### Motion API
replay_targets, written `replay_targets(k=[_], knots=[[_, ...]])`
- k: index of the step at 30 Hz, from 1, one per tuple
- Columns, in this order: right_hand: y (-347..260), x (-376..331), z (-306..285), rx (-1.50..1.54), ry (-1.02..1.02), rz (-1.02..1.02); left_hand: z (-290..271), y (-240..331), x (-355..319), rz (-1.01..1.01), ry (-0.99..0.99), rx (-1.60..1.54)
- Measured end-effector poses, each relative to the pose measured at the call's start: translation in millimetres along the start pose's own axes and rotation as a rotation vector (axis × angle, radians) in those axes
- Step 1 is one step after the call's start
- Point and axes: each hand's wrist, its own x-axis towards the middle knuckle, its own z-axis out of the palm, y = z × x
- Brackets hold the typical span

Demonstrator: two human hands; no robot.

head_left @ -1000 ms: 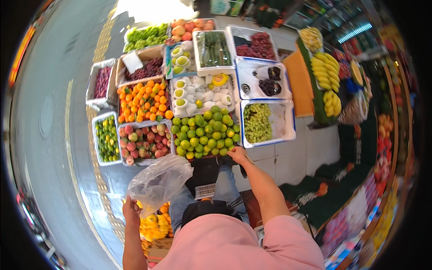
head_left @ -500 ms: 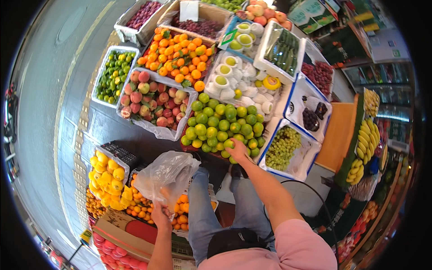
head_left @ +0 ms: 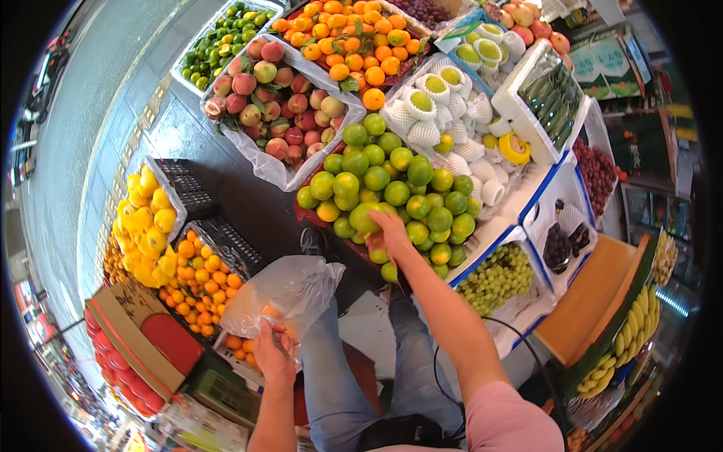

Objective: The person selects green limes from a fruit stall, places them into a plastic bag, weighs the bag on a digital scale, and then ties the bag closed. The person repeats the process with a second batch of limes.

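My right hand (head_left: 389, 235) is closed round a green citrus fruit (head_left: 363, 216) at the near side of a heap of green citrus (head_left: 419, 174). That fruit looks larger than its neighbours, nearer to me, and its lower side is covered by my fingers. At lower left my left hand (head_left: 274, 352) grips a clear plastic bag (head_left: 290, 290) by its gathered lower part. The bag is puffed out above the fist. An orange tint shows through the film, and I cannot tell whether it lies inside or behind.
Left of the heap lie peaches (head_left: 280, 100) in a lined box; beyond are mandarins (head_left: 354, 38). Foam-netted fruit (head_left: 440, 94) and a box of green grapes (head_left: 497, 279) stand on the right. Small oranges (head_left: 199, 282) and yellow fruit (head_left: 147, 222) flank my left side. A black cable (head_left: 520, 339) loops at right.
The view has come closer to the stall and turned. My right hand, earlier touching fruit at the heap's near edge, now has one green citrus lifted. The left hand still grips the bag.
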Motion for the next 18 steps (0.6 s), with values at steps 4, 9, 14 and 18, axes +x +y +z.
replay_targets(k=[4,9,14,18], knots=[[3.9,-69.7,-25.1,0.321,-0.405,0.028,20.5,-18.8,-35.3,0.022,-0.051,-0.032],[37.4,-93.3,-4.7,0.117,-0.466,-0.058,32.9,-30.4,-57.7,0.024,-0.096,-0.056],[108.8,-88.7,47.4,-0.721,-0.654,-0.157,35.6,-29.9,-60.4,-0.011,-0.132,-0.144],[115.1,-77.0,60.9,-0.969,-0.596,-0.41,29.0,-22.0,-58.2,0.017,-0.174,-0.248]])
